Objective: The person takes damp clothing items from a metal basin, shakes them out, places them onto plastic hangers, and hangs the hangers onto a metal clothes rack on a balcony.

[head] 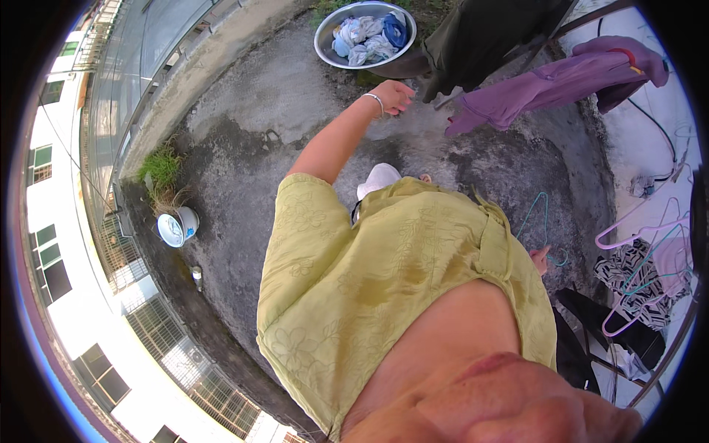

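Observation:
My left hand [394,97], with a bracelet at the wrist, is held out over the concrete with its fingers loosely bent and nothing seen in it. A metal basin [320,45] of white and blue laundry [370,39] stands beyond it. Just right of this hand hang a dark garment [471,44] and a purple garment [532,91]. Partly hidden by my yellow-green shirt [388,260], my right hand [540,259] grips a teal clothes hanger [545,216] near its hook. Pink and teal hangers [637,235] hang at the far right.
A metal pole rack [673,349] runs along the right, with a black-and-white patterned cloth [642,277] and black garments [615,326]. At the left, a white pot [180,226], grass [159,169] and a small bottle [197,278] lie by the low concrete wall [188,72].

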`<act>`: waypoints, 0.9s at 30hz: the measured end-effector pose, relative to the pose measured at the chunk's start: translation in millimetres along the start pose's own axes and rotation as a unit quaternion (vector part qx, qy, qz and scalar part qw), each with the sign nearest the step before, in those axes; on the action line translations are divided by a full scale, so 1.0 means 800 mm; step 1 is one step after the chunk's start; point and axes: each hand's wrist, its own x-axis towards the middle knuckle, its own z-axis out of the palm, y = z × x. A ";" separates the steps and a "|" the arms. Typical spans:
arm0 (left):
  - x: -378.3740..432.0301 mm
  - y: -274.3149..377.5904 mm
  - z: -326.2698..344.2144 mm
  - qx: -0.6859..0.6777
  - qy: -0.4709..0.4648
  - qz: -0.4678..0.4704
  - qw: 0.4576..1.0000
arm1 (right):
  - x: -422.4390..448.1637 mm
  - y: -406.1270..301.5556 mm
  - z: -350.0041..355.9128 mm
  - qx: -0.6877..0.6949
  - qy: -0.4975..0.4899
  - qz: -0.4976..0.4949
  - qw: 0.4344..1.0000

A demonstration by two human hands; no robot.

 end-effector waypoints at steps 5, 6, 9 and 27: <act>0.123 0.011 -0.073 0.030 0.032 0.005 0.999 | -0.036 0.003 0.111 0.050 -0.089 -0.066 0.993; 0.158 0.009 -0.089 0.090 0.048 0.005 0.995 | -0.058 -0.007 0.133 0.093 -0.120 -0.043 0.988; 0.254 -0.013 -0.131 0.385 0.178 0.173 0.889 | -0.142 -0.098 0.185 0.122 -0.146 -0.077 0.979; 0.327 0.107 -0.268 0.600 0.026 0.171 0.781 | -0.334 -0.159 0.286 0.094 0.009 -0.020 0.995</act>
